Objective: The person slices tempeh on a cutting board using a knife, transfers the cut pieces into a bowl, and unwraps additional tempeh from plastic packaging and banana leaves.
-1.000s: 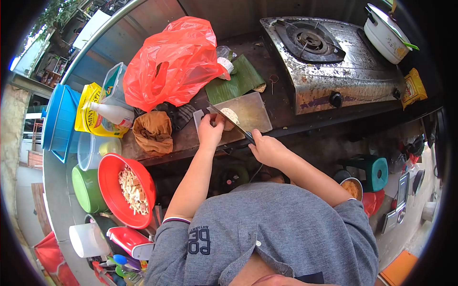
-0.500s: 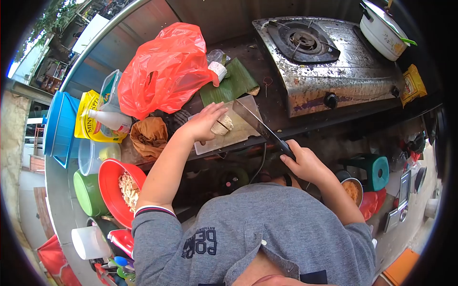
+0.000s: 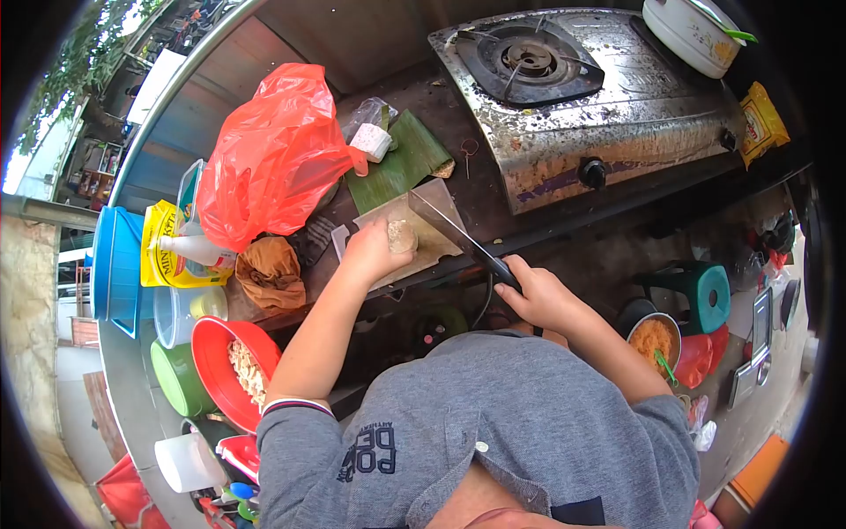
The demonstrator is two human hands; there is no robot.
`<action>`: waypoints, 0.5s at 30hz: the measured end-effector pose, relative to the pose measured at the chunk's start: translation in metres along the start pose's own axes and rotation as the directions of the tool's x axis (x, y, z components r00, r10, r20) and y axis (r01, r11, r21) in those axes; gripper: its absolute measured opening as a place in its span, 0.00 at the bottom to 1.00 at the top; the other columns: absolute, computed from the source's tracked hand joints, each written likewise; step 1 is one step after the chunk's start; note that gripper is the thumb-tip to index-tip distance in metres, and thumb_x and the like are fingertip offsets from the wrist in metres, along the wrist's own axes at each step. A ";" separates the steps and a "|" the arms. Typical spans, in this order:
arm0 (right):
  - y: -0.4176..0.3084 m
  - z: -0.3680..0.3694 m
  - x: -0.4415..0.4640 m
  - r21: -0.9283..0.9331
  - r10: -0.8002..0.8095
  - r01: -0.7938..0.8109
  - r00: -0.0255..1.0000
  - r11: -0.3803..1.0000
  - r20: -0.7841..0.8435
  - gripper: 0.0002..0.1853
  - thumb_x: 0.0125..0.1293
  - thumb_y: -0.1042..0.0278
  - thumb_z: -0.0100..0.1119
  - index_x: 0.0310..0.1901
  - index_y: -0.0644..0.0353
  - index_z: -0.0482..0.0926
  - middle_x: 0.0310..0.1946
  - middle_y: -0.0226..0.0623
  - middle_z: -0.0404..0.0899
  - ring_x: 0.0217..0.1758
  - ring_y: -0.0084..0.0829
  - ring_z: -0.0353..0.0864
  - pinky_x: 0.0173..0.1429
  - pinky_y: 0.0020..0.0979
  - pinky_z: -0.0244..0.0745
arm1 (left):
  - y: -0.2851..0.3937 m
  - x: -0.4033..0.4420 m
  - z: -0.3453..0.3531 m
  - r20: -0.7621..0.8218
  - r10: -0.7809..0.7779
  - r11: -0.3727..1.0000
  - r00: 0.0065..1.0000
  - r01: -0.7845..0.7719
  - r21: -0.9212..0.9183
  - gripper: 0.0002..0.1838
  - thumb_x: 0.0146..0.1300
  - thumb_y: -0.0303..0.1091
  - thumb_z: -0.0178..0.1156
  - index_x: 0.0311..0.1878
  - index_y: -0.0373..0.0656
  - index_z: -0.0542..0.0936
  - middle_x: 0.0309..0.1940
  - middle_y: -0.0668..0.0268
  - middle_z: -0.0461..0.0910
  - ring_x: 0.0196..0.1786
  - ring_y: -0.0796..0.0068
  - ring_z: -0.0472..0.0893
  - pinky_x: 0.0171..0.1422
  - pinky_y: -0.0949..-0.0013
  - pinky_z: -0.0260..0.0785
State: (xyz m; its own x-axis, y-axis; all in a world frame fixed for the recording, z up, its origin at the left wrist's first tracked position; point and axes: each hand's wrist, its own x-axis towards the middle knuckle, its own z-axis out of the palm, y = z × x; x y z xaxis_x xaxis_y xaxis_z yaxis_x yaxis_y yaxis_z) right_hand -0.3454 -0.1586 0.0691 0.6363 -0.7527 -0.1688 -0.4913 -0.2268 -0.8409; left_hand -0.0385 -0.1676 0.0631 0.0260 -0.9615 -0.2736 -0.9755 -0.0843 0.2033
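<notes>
My left hand [image 3: 374, 251] is closed around a pale, grainy piece of tempeh [image 3: 403, 236], its cut face turned up, over the near left part of the cutting board [image 3: 443, 201]. In my right hand [image 3: 538, 295] is a knife [image 3: 454, 231], gripped by its dark handle. The blade points away to the left across the board, to the right of the tempeh and apart from it. A green banana leaf [image 3: 401, 163] lies just behind the board, with a pale end of something showing at its right edge. My left fingertips are partly hidden.
A red plastic bag [image 3: 269, 159] and brown cloth [image 3: 270, 271] lie left of the board. A gas stove [image 3: 608, 132] stands at the back right. At lower left, a red bowl [image 3: 211, 353] holds pale cut pieces. A pot [image 3: 674, 339] of orange shreds sits low on the right.
My left hand has picked up the tempeh from the board and turned its cut face upward. The knife stays in my right hand, shifted slightly left with the whole view.
</notes>
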 end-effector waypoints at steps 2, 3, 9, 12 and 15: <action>0.003 0.005 0.011 -0.023 -0.014 0.014 1.000 1.000 0.014 0.15 0.66 0.63 0.56 0.44 0.63 0.65 0.26 0.57 0.77 0.33 0.59 0.78 0.35 0.50 0.70 | 0.014 -0.007 0.002 -0.087 -0.127 0.990 0.988 0.121 -0.076 0.34 0.41 0.50 0.68 0.48 0.32 0.76 0.44 0.43 0.79 0.51 0.49 0.79 0.56 0.56 0.72; 0.002 0.006 0.016 -0.051 -0.031 0.033 0.999 0.998 0.029 0.15 0.66 0.63 0.56 0.44 0.62 0.64 0.26 0.56 0.77 0.34 0.59 0.78 0.36 0.50 0.70 | 0.017 -0.009 0.001 -0.087 -0.131 0.989 0.988 0.124 -0.074 0.34 0.41 0.50 0.68 0.48 0.32 0.76 0.44 0.43 0.79 0.51 0.49 0.79 0.56 0.56 0.72; -0.010 0.002 0.022 -0.152 -0.045 0.062 0.992 0.986 0.118 0.14 0.66 0.64 0.54 0.41 0.65 0.63 0.26 0.58 0.78 0.33 0.59 0.79 0.37 0.52 0.72 | 0.013 -0.017 0.011 -0.137 -0.162 0.980 0.977 0.143 -0.134 0.38 0.43 0.51 0.70 0.52 0.32 0.75 0.48 0.44 0.78 0.52 0.49 0.78 0.58 0.58 0.71; -0.016 -0.005 0.019 -0.138 -0.039 0.052 0.995 0.989 0.095 0.13 0.66 0.65 0.54 0.43 0.63 0.63 0.25 0.57 0.77 0.32 0.60 0.78 0.33 0.52 0.70 | 0.013 -0.029 0.016 -0.312 -0.115 0.989 0.943 0.077 -0.130 0.39 0.42 0.51 0.72 0.52 0.31 0.75 0.53 0.47 0.75 0.54 0.49 0.77 0.59 0.58 0.70; -0.026 -0.010 0.020 -0.144 -0.092 0.108 0.990 0.984 0.111 0.14 0.66 0.64 0.54 0.41 0.65 0.63 0.25 0.57 0.78 0.32 0.59 0.79 0.35 0.52 0.73 | 0.011 -0.037 0.022 -0.427 -0.096 0.960 0.899 -0.030 -0.278 0.36 0.45 0.45 0.72 0.54 0.31 0.75 0.56 0.47 0.73 0.54 0.53 0.77 0.58 0.59 0.71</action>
State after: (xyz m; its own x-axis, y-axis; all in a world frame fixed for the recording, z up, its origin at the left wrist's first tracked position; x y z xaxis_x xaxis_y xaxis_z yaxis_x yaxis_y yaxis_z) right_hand -0.3257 -0.1743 0.0922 0.7410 -0.6554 -0.1464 -0.5005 -0.3936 -0.7711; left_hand -0.0553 -0.1275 0.0549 0.2101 -0.9681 0.1362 -0.8764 -0.1248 0.4651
